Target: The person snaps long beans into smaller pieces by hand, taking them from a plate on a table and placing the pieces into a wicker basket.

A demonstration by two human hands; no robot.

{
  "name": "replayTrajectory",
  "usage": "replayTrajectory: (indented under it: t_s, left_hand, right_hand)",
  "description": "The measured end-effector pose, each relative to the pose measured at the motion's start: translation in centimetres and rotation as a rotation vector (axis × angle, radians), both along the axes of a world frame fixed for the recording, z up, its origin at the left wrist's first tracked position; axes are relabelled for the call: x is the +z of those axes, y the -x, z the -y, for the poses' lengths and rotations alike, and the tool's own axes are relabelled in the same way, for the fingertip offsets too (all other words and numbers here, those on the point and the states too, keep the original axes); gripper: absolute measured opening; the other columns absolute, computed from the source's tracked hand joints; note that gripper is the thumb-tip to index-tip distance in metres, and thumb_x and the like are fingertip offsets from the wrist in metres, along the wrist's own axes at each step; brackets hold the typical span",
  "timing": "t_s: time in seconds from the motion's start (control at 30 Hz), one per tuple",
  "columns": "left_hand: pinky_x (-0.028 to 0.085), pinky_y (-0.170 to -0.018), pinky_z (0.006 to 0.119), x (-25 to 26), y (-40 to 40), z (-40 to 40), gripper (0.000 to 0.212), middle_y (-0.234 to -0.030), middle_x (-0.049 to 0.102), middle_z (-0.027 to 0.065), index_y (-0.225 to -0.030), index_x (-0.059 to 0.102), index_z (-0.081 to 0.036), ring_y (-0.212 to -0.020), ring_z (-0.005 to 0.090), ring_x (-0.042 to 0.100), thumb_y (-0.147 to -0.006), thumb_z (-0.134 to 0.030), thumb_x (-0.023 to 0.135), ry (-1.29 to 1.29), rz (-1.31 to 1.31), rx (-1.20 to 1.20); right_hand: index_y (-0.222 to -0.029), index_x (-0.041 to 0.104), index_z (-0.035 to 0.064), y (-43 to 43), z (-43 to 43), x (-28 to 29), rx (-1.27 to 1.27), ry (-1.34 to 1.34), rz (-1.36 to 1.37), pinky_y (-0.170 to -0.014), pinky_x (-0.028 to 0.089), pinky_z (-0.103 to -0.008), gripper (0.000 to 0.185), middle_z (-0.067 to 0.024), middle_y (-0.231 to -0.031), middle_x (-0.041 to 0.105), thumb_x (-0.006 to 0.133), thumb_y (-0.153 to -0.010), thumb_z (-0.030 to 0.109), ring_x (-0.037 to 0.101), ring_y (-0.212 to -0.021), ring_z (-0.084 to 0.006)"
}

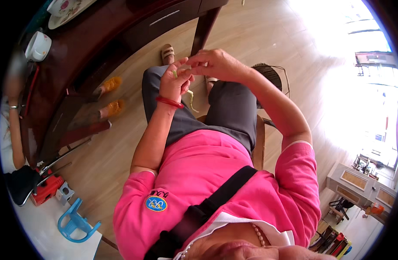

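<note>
My left hand (177,79), with a red bangle at the wrist, is closed around a thin pale-green plant stalk or bean (191,99). One end of it shows between the fingers; the other hangs below the hand, bent and curling, above my lap. My right hand (215,63) reaches across from the right. Its thumb and fingertips are drawn together and meet the fingertips of my left hand. Something small and pale shows between the two hands, too blurred to name. Whether the right fingers pinch it is hidden.
A dark wooden table (98,35) stands at the left, bearing a white cup (39,46). Another person's arm (16,136) is at the far left. A dark round basket (267,76) is beside my right knee. A blue plastic stool (76,222) stands at lower left.
</note>
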State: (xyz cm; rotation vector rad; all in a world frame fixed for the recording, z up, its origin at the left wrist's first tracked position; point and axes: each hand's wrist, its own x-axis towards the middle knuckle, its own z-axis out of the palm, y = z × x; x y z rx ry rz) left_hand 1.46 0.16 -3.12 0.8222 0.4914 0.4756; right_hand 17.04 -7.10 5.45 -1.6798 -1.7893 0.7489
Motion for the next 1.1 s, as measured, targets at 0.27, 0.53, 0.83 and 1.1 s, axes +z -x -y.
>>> replayTrajectory:
  t_s: [0.27, 0.53, 0.83, 1.1]
  left_hand:
    - [0.026, -0.038, 0.017, -0.4, -0.7, 0.9, 0.042, -0.073, 0.059, 0.0046, -0.119, 0.043, -0.002, -0.045, 0.0041, 0.041, -0.084, -0.011, 0.062, 0.013, 0.002, -0.096]
    - [0.03, -0.043, 0.015, 0.5, -1.5, 1.0, 0.055, -0.078, 0.058, 0.003, -0.124, 0.036, -0.002, -0.053, 0.0034, 0.045, -0.078, -0.003, 0.066, -0.067, -0.068, -0.24]
    - [0.035, -0.047, 0.016, 0.0, -2.6, 1.9, 0.058, -0.087, 0.056, 0.0038, -0.125, 0.035, -0.002, -0.065, 0.0055, 0.05, -0.075, 0.002, 0.065, -0.26, -0.144, -0.347]
    - [0.043, -0.057, 0.019, 0.2, -2.9, 1.4, 0.041, -0.086, 0.057, 0.0026, -0.116, 0.046, -0.002, -0.07, 0.0079, 0.055, -0.079, 0.0, 0.063, -0.242, -0.031, -0.339]
  right_hand:
    - [-0.09, 0.065, 0.002, -1.6, 2.9, -5.0, -0.303, 0.073, -0.343, -0.065, 0.047, -0.0279, 0.021, -0.0077, -0.075, 0.064, 0.065, -0.078, 0.018, 0.059, -0.07, -0.0123]
    - [-0.098, 0.064, 0.003, -15.0, 14.9, -10.0, -0.763, 0.168, 0.153, -0.077, 0.049, -0.033, 0.028, -0.0136, -0.091, 0.066, 0.063, -0.073, 0.015, 0.064, -0.084, -0.0237]
    - [-0.103, 0.062, 0.0006, -3.7, 8.1, -4.0, -0.545, 0.092, -0.257, -0.072, 0.049, -0.0296, 0.03, -0.0131, -0.086, 0.066, 0.061, -0.081, 0.022, 0.062, -0.077, -0.0162]
    - [-0.09, 0.061, -0.0014, -0.8, 3.8, -3.7, -0.41, 0.064, -0.772, -0.059, 0.045, -0.0247, 0.018, -0.0053, -0.071, 0.06, 0.063, -0.08, 0.013, 0.057, -0.066, -0.0117]
